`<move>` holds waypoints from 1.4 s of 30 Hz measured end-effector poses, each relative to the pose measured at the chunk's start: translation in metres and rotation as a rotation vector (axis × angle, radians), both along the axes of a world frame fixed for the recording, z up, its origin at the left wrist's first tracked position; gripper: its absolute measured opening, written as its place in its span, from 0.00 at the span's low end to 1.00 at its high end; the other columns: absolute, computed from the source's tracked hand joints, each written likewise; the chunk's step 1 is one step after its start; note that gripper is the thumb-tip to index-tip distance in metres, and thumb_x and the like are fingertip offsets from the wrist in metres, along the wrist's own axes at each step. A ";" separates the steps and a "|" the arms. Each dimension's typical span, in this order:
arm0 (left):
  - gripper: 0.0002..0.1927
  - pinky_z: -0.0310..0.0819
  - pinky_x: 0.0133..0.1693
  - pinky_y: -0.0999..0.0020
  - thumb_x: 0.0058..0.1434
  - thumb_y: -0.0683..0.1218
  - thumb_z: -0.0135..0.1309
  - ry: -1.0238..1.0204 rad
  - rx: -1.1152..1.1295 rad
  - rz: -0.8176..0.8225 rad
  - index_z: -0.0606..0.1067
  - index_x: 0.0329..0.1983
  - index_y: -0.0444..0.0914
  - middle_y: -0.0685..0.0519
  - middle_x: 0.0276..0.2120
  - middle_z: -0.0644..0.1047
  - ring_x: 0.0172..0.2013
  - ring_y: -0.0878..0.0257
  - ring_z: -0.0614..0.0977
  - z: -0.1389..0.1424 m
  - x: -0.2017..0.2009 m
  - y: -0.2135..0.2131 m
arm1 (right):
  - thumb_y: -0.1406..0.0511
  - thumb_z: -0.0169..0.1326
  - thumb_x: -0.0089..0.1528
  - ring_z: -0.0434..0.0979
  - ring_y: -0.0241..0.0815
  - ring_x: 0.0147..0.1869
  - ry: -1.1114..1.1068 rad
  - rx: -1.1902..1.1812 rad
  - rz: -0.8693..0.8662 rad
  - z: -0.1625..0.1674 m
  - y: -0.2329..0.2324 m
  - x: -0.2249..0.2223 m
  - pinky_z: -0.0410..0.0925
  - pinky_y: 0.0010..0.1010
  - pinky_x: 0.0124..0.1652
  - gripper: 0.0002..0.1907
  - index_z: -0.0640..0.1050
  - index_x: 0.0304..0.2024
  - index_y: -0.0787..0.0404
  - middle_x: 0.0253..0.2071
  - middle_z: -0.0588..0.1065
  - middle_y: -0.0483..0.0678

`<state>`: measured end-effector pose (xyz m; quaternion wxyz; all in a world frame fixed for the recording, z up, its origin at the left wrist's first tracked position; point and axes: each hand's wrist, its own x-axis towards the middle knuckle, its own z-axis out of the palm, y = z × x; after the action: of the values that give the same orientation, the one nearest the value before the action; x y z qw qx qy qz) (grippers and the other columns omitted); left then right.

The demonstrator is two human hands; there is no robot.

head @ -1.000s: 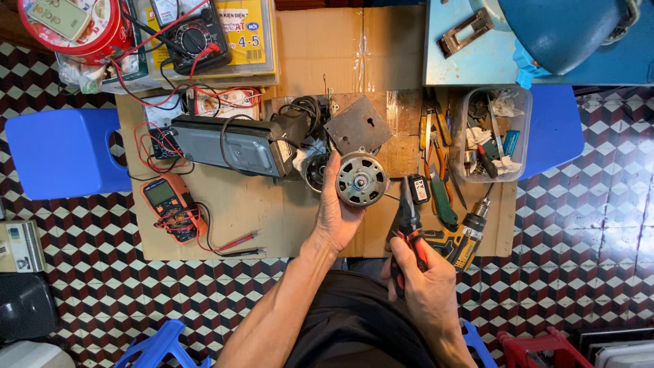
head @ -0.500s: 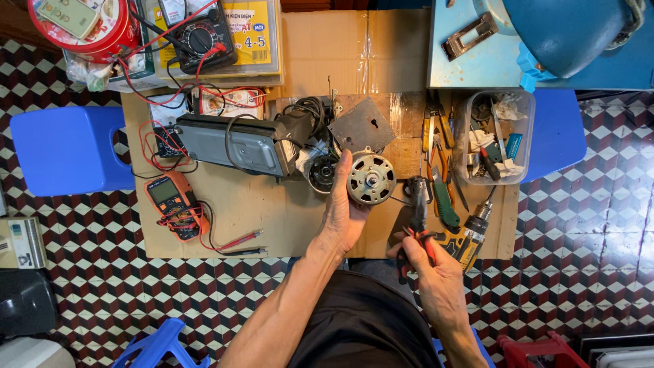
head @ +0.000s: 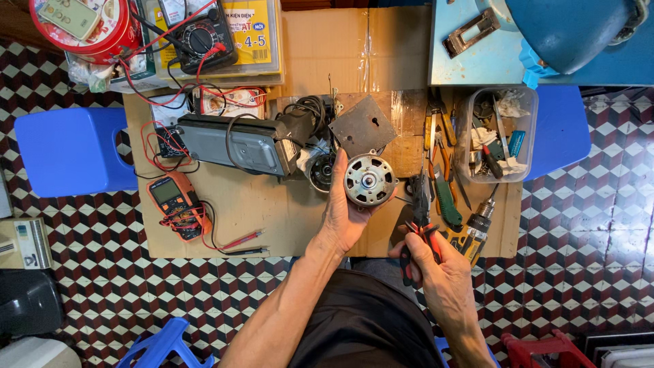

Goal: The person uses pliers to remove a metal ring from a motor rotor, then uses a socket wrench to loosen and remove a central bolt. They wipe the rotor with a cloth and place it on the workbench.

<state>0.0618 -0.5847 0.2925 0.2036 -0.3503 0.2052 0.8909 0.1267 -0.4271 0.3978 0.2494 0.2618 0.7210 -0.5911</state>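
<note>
Cardboard-covered bench [head: 225, 218] fills mid-frame, a grey metal housing [head: 238, 143] left of centre. Just right of centre, the left hand [head: 344, 215] cups the round motor [head: 369, 180]; keep it steady, face up. Lower right, the right hand [head: 443, 272] is clenched around red-handled pliers [head: 419, 218].
</note>
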 end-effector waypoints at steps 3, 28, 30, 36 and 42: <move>0.37 0.85 0.46 0.56 0.57 0.73 0.54 0.001 0.045 0.008 0.74 0.53 0.39 0.51 0.45 0.80 0.45 0.58 0.84 0.006 -0.001 -0.001 | 0.60 0.49 0.67 0.65 0.28 0.24 0.035 -0.042 -0.064 0.004 0.001 -0.001 0.63 0.20 0.26 0.17 0.79 0.50 0.64 0.30 0.81 0.46; 0.38 0.85 0.48 0.57 0.56 0.73 0.56 -0.033 0.032 0.010 0.75 0.53 0.39 0.50 0.46 0.80 0.46 0.58 0.84 -0.003 -0.002 0.005 | 0.57 0.51 0.66 0.64 0.29 0.23 -0.155 -0.009 -0.019 -0.005 -0.007 -0.003 0.60 0.22 0.24 0.17 0.82 0.38 0.64 0.24 0.77 0.44; 0.39 0.85 0.49 0.54 0.57 0.73 0.54 -0.027 0.069 0.004 0.75 0.53 0.37 0.49 0.46 0.80 0.47 0.57 0.84 -0.002 -0.004 0.003 | 0.58 0.51 0.67 0.64 0.30 0.24 -0.146 -0.019 -0.015 -0.006 -0.006 -0.002 0.61 0.22 0.25 0.17 0.82 0.39 0.65 0.26 0.78 0.45; 0.39 0.83 0.50 0.50 0.57 0.74 0.52 -0.007 0.131 0.006 0.74 0.53 0.39 0.50 0.46 0.80 0.47 0.55 0.84 0.002 -0.003 -0.004 | 0.58 0.51 0.66 0.65 0.30 0.24 -0.179 -0.022 -0.043 -0.008 -0.004 0.000 0.62 0.22 0.26 0.16 0.82 0.44 0.63 0.28 0.80 0.46; 0.41 0.83 0.50 0.49 0.59 0.76 0.51 0.004 0.231 -0.009 0.75 0.55 0.37 0.47 0.48 0.80 0.48 0.53 0.84 0.001 -0.001 -0.011 | 0.58 0.51 0.67 0.65 0.30 0.25 -0.162 -0.025 -0.022 -0.009 -0.004 0.000 0.62 0.22 0.26 0.17 0.81 0.46 0.64 0.29 0.80 0.47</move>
<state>0.0610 -0.5960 0.2932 0.2462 -0.3219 0.1033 0.9084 0.1270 -0.4310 0.3887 0.3038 0.3135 0.6883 -0.5794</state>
